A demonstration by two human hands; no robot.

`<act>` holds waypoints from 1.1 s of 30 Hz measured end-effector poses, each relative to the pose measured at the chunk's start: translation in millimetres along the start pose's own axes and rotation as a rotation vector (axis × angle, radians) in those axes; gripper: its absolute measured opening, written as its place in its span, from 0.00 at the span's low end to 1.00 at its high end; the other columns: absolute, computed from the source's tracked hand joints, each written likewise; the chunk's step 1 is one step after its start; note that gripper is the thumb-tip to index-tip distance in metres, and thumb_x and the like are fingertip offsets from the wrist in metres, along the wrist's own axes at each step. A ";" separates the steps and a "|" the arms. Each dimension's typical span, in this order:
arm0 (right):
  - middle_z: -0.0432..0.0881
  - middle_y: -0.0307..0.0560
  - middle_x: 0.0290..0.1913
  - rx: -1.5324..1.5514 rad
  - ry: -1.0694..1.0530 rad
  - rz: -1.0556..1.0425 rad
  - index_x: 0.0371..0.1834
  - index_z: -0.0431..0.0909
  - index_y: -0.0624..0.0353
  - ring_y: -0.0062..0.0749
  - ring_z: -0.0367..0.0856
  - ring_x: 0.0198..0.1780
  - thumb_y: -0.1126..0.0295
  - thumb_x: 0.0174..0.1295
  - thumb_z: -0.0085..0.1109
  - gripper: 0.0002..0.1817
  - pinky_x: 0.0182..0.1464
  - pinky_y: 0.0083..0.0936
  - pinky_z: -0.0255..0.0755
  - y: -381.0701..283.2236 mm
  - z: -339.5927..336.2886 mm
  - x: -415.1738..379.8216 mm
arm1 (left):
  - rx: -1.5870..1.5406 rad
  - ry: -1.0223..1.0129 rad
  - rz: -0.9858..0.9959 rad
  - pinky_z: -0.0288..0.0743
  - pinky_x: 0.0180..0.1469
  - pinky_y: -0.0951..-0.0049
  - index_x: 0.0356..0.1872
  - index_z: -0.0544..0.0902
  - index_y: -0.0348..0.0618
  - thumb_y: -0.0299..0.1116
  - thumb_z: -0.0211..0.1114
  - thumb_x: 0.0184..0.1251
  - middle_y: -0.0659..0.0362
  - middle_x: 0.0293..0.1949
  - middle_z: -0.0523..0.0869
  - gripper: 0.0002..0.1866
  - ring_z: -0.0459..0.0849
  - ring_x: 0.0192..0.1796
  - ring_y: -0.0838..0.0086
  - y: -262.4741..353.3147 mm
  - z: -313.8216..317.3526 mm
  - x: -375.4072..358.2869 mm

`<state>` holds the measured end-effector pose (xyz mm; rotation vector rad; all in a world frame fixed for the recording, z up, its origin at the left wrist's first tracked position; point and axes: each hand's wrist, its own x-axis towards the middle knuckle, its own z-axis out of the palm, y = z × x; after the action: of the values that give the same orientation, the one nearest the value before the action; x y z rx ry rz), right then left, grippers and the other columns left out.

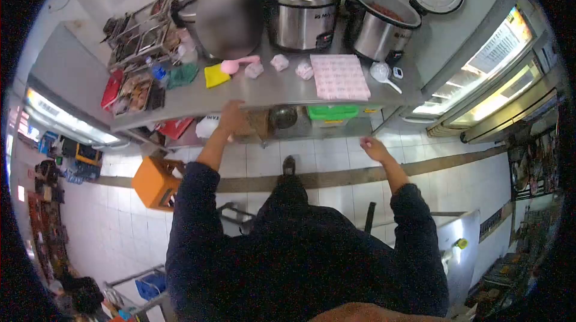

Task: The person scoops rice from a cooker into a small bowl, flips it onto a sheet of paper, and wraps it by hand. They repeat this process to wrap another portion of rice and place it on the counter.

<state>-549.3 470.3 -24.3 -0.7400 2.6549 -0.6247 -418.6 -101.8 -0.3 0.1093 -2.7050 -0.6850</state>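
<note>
My left hand (234,119) is held at the front edge of the steel table (270,89), its fingers stretched out and nothing in them. Beyond it on the table lie a pink rice scoop (239,64) and a yellow cloth (217,75). Three crumpled paper-wrapped bundles (279,62) sit in a loose row. To their right is a stack of pink-printed paper sheets (340,77). A white rice scoop (384,76) lies beside the stack. My right hand (375,150) hangs in front of the table, fingers curled in, with nothing visible in it.
Two lidded rice cookers (304,13) and an open rice cooker (387,25) with reddish contents line the wall. A metal rack (141,31) stands at left. Below are a green-lidded box (333,113) and an orange stool (155,183). Glass-door fridges (480,76) stand right.
</note>
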 end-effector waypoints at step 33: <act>0.50 0.61 0.78 0.046 0.017 -0.026 0.74 0.63 0.47 0.68 0.56 0.73 0.62 0.60 0.60 0.35 0.72 0.56 0.54 -242.0 88.3 429.1 | 0.452 0.006 -0.173 0.61 0.67 0.43 0.59 0.78 0.48 0.43 0.66 0.63 0.55 0.64 0.75 0.24 0.66 0.70 0.47 -91.9 152.1 242.6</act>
<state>-764.5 19.8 -58.8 -0.7611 2.6410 -0.6989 -700.0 -152.8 -93.1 0.4576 -2.8174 -0.1035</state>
